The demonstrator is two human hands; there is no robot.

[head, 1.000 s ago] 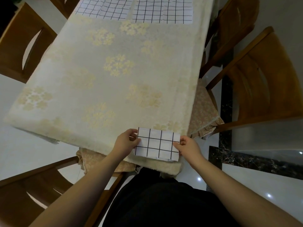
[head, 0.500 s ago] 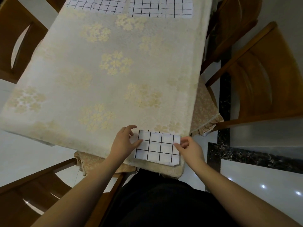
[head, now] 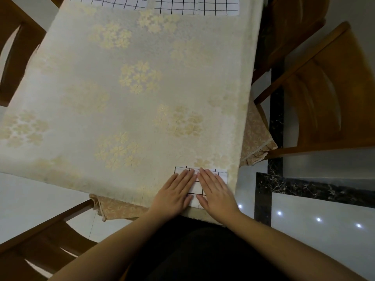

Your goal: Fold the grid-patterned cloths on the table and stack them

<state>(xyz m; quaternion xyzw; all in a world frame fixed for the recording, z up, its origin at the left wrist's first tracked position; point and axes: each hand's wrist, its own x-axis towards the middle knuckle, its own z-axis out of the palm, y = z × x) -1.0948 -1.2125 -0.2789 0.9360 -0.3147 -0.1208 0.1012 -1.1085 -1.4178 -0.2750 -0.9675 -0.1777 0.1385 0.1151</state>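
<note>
Folded cloth (head: 195, 187) lies under my 2 flat hands, left (head: 176, 193) and right (head: 215, 192); near the desk (head: 125, 82) edge, it could slide off.

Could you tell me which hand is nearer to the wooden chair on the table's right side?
Right. The right hand lies toward the chair; the left hand lies beyond it.

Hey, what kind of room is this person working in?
Probably a home dining room: a long table under a cream floral tablecloth, wooden dining chairs around it, and a glossy tiled floor with a dark marble border.
</note>
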